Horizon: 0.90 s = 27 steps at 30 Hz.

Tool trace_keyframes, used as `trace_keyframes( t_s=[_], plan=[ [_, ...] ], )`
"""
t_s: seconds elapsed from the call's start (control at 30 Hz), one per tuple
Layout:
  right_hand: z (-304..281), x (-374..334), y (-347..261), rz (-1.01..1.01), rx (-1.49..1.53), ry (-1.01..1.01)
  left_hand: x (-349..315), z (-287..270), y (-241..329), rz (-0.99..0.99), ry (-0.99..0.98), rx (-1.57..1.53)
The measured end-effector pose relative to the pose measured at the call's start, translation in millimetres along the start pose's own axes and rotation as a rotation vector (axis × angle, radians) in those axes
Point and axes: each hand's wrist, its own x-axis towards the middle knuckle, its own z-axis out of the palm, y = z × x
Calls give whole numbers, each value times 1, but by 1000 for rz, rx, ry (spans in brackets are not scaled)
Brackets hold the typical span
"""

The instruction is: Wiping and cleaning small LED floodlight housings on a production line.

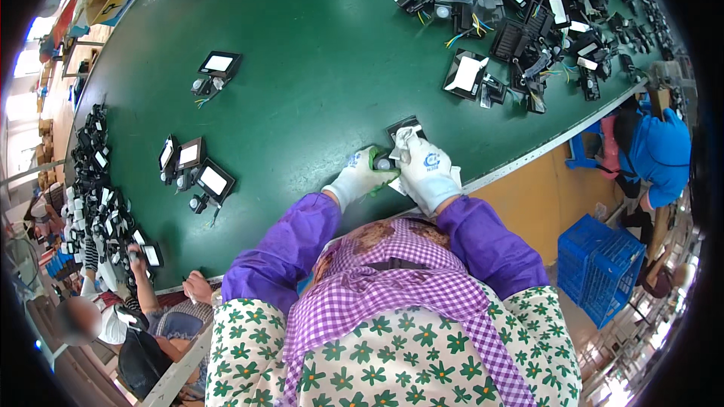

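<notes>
At the green table's [324, 68] near edge, gloved left hand [363, 173] grips a black lamp [407, 121]; right hand [428, 166] pinches white cloth [406, 138] over it; blue crate [592, 275], contents unclear, beyond that edge

A factory workshop: a broad green worktable [324, 45], heaped black floodlights [513, 39] at upper right, co-workers [143, 358] along its lower-left edge, a blue plastic crate [599, 267] at lower right.
</notes>
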Motion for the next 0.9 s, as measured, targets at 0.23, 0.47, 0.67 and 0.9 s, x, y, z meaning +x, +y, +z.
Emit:
trace_keyframes(
  t_s=[0.23,0.47,0.67,0.9],
  plan=[
    [-3,62,17,219,514,145,36,21,-47,374,132,-237],
    [-31,57,-20,-9,748,153,27,10,-38,258,71,-83],
    [-48,18,-35,-446,-94,220,37,12,-43,239,29,-134],
    [-47,79,-56,-176,-58,63,39,16,-37,265,49,-63]
  ],
)
